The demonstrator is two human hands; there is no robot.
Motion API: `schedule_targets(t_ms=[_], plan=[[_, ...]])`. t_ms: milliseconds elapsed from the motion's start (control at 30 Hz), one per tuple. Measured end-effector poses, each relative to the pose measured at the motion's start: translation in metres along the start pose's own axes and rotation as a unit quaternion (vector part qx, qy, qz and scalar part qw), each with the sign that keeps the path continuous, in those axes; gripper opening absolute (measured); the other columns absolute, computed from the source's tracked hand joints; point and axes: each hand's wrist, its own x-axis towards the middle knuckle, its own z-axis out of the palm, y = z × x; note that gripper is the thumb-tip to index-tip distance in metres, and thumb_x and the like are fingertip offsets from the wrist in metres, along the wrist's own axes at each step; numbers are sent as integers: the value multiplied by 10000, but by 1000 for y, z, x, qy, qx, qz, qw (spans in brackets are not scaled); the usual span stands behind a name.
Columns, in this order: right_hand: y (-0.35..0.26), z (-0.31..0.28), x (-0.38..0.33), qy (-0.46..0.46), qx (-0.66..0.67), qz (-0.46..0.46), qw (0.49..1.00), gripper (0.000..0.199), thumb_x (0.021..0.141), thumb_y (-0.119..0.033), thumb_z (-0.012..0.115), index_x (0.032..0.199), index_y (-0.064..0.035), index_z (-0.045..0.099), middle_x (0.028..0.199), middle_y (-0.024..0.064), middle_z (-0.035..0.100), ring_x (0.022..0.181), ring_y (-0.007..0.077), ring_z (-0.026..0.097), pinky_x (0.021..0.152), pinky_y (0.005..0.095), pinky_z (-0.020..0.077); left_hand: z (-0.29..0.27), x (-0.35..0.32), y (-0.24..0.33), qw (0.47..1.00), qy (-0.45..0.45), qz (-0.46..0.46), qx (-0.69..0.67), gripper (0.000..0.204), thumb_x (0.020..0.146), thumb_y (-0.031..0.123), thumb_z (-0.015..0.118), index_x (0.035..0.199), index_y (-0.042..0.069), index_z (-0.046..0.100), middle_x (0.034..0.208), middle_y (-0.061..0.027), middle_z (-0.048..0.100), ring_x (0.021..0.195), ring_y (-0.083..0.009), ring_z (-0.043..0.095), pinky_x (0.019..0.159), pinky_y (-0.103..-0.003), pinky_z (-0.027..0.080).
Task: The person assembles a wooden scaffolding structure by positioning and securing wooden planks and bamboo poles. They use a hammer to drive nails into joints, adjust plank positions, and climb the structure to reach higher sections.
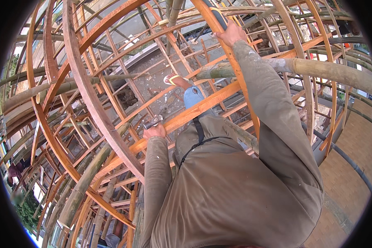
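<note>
My left hand (155,132) is closed around a hammer, resting against a slanting orange-brown wooden beam (202,106). The metal hammer head (153,121) shows above the fingers; its handle is mostly hidden. Higher up and to the right, my right hand (233,34) grips a long upright orange-brown timber (228,51). Right by those fingers lies a long dark tool (219,17) along the timber; its kind is unclear, and I cannot tell whether the hand holds it too.
Wooden battens and bamboo poles (330,71) form an open frame around me. A reddish timber (89,89) curves past on the left. Far below is a rubble-strewn floor (155,68). My sandalled foot (177,80) is among the battens. Brown tiles (351,165) lie at lower right.
</note>
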Motion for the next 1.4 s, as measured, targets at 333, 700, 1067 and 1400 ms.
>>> schedule_targets(t_ms=[333, 700, 1067, 1400], plan=[[-7, -4, 1, -23, 19, 68, 997, 748, 750, -409, 842, 1312, -5, 557, 1164, 291, 668, 1110, 420, 648, 982, 469, 505, 0, 0, 4, 998, 35, 39, -34, 331, 941, 421, 637, 1034, 120, 737, 961, -183, 727, 918, -409, 691, 802, -501, 531], [-19, -22, -9, -30, 12, 69, 997, 658, 778, -414, 820, 1217, 29, 610, 1174, 291, 665, 1124, 422, 644, 975, 474, 511, 9, 3, -1, 995, 69, 70, 2, 360, 928, 464, 632, 1023, 131, 728, 915, -176, 728, 862, -422, 691, 772, -523, 537], [-16, -18, -7, -18, 36, 40, 998, 678, 768, -433, 825, 1220, 25, 611, 1187, 291, 656, 1129, 420, 641, 976, 471, 510, 10, 0, 2, 995, 86, 41, -5, 346, 903, 442, 673, 926, 103, 736, 917, -189, 725, 884, -418, 693, 765, -500, 540], [-17, -17, -8, 0, 31, 44, 999, 708, 761, -410, 837, 1267, 13, 577, 1173, 279, 664, 1105, 423, 650, 957, 480, 517, 9, 2, -1, 998, 57, 8, 29, 421, 948, 531, 570, 1060, 159, 732, 997, -196, 721, 966, -426, 678, 863, -504, 533]])
